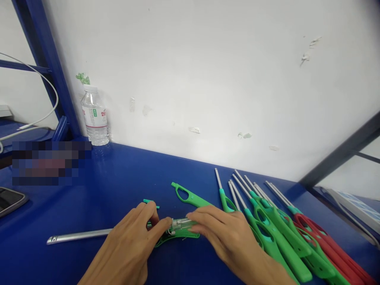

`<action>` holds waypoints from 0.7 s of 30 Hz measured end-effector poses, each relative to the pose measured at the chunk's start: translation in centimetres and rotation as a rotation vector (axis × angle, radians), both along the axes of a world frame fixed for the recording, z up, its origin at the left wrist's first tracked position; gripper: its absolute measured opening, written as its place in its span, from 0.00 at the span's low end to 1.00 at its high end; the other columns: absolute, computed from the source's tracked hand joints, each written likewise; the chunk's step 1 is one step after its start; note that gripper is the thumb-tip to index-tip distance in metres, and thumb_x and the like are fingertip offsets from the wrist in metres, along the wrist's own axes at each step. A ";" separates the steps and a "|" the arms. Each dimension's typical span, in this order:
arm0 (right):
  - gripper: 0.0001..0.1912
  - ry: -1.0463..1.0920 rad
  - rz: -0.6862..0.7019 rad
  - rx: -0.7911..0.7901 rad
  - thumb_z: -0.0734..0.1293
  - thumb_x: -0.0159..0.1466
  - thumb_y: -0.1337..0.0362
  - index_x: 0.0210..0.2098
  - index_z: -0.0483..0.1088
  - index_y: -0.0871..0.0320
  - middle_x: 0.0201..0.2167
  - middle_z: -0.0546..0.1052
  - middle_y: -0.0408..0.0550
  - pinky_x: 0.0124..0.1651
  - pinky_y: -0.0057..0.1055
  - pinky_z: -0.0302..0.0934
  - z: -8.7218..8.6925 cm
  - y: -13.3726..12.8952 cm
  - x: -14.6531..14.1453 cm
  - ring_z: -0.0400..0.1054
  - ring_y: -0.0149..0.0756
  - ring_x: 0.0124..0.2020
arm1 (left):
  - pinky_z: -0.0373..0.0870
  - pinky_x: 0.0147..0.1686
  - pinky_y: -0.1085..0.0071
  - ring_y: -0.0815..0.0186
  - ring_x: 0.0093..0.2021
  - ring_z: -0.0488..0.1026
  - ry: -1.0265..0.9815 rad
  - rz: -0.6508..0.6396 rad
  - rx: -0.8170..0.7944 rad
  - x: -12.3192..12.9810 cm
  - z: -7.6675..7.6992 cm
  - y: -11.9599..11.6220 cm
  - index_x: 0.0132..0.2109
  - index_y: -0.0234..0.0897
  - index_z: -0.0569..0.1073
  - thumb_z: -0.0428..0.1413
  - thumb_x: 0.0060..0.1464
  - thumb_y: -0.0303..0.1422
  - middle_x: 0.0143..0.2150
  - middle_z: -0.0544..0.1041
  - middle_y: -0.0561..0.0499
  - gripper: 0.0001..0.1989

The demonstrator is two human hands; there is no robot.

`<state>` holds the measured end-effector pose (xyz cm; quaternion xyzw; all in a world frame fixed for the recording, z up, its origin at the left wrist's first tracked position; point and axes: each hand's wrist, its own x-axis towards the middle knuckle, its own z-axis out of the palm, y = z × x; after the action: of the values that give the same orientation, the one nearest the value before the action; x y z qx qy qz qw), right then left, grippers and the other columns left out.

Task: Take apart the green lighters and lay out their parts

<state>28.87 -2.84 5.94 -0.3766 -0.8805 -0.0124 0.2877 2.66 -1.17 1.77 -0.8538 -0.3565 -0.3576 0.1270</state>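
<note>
Your right hand point(225, 227) pinches a clear tank point(180, 224) at an opened green lighter shell point(190, 233), between your hands on the blue worktop point(124, 170). Your left hand's point(138, 233) grip clasps the shell's front. Green lighters point(286, 235) lie rightward.

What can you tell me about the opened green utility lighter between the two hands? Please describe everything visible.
The opened green utility lighter has a plastic-looking green shell with a clear, plastic-looking insert exposed above it. It sits on or just above the blue tabletop. The left hand holds its left part; the right hand pinches the insert's right end. A silvery, metal-looking tube points left, apparently its nozzle, but the left hand hides the join.
</note>
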 end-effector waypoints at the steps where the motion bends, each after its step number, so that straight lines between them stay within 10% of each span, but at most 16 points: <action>1: 0.10 0.005 0.000 0.006 0.62 0.81 0.62 0.58 0.71 0.48 0.49 0.84 0.39 0.37 0.26 0.67 0.1 0.0 0.1 0.84 0.30 0.41 | 0.71 0.29 0.73 0.67 0.30 0.74 -0.001 0.002 -0.013 -0.1 0.1 0.0 0.52 0.47 0.75 0.42 0.56 0.11 0.38 0.73 0.52 0.31; 21: 0.08 0.106 0.058 0.108 0.64 0.80 0.61 0.53 0.75 0.52 0.46 0.87 0.37 0.42 0.17 0.69 1.2 -0.3 -0.3 0.84 0.24 0.44 | 0.80 0.37 0.73 0.62 0.37 0.80 -0.302 -0.032 -0.277 1.4 3.1 -0.8 0.44 0.46 0.83 0.55 0.71 0.40 0.37 0.81 0.50 0.12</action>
<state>28.55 -3.17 7.17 -0.3351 -0.8727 -0.0314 0.3538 4.06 -1.95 4.83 -0.8053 -0.4038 -0.4310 -0.0522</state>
